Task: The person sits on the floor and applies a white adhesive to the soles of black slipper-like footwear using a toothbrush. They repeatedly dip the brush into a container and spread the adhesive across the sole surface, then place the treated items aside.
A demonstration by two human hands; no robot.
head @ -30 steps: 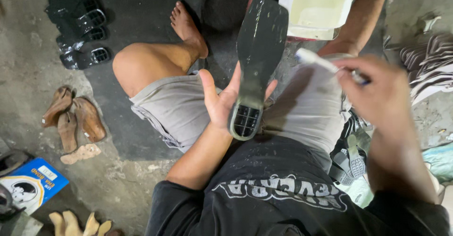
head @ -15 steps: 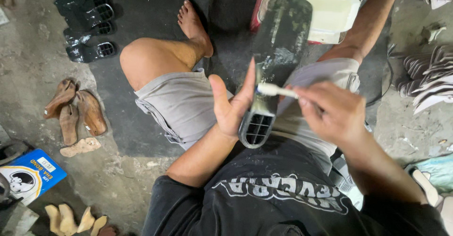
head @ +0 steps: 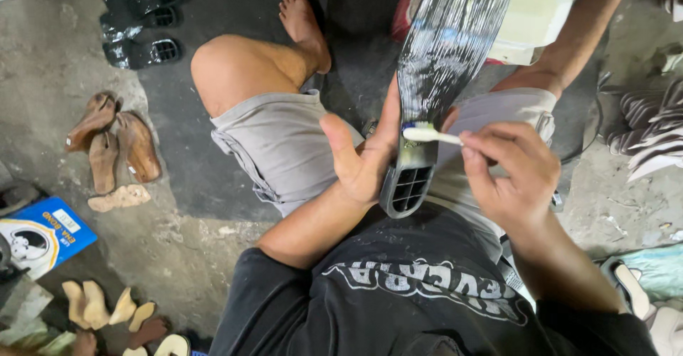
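A seated person brushes a wet coat onto a black shoe sole held over the lap.

The left hand (head: 366, 160) grips the black sole (head: 445, 64) near its hollow heel, fingers closed around its edge, the sole tilted upward and glossy. The right hand (head: 509, 174) pinches a white brush (head: 430, 135), its tip touching the sole just above the heel. A white tray (head: 530, 22) sits beyond the knees; brown wooden heels (head: 114, 146) lie on the floor to the left.

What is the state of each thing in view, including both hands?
Left hand: holds the sole at its heel end.
Right hand: grips the brush.
Black shoe sole: upright, glossy with wet streaks.
White brush: tip on the sole.
White tray: on the floor, open.
Wooden heels: lying loose on the floor.
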